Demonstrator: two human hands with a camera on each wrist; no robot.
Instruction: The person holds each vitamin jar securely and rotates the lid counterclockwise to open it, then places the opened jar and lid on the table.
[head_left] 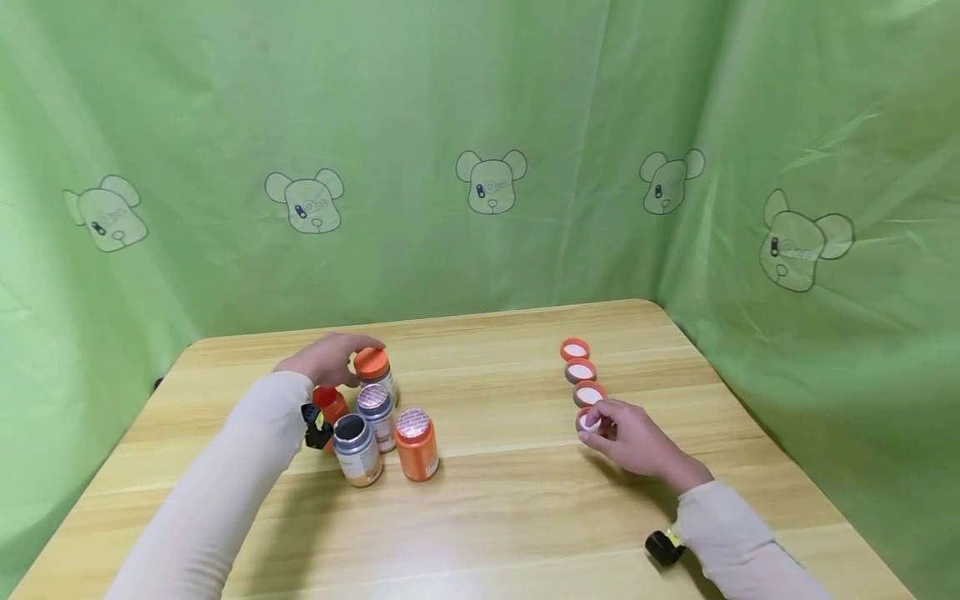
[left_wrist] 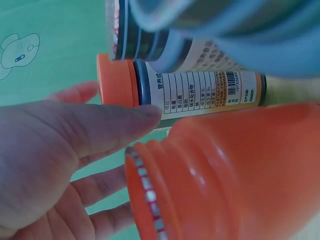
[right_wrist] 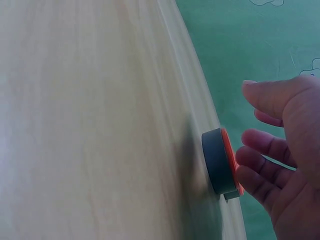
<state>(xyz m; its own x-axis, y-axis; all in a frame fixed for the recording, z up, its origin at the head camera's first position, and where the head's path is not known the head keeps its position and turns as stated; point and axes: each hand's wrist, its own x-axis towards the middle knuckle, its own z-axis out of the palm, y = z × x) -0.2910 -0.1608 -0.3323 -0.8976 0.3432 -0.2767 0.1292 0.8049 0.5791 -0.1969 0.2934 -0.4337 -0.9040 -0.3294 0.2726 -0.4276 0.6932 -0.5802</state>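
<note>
My left hand [head_left: 326, 358] reaches round the back left of a supplement bottle with an orange cap [head_left: 372, 363]. In the left wrist view its thumb [left_wrist: 125, 121] lies alongside that cap, fingers loosely spread. Closer to that camera is an orange bottle [left_wrist: 235, 170], its mouth towards the hand. My right hand [head_left: 636, 437] hovers at the nearest of several upturned lids [head_left: 583, 422], orange and grey with white liners, lined up on the right. In the right wrist view the fingers are loosely bent, tips close to the rim of a lid [right_wrist: 218, 162], with thumb and fingers apart.
Beside the capped bottle stand a foil-sealed grey bottle [head_left: 380, 427], an uncapped grey bottle [head_left: 358, 458] and a foil-topped orange bottle [head_left: 417, 454]. The wooden table [head_left: 495, 517] has a green curtain [head_left: 420, 250] behind and at its sides.
</note>
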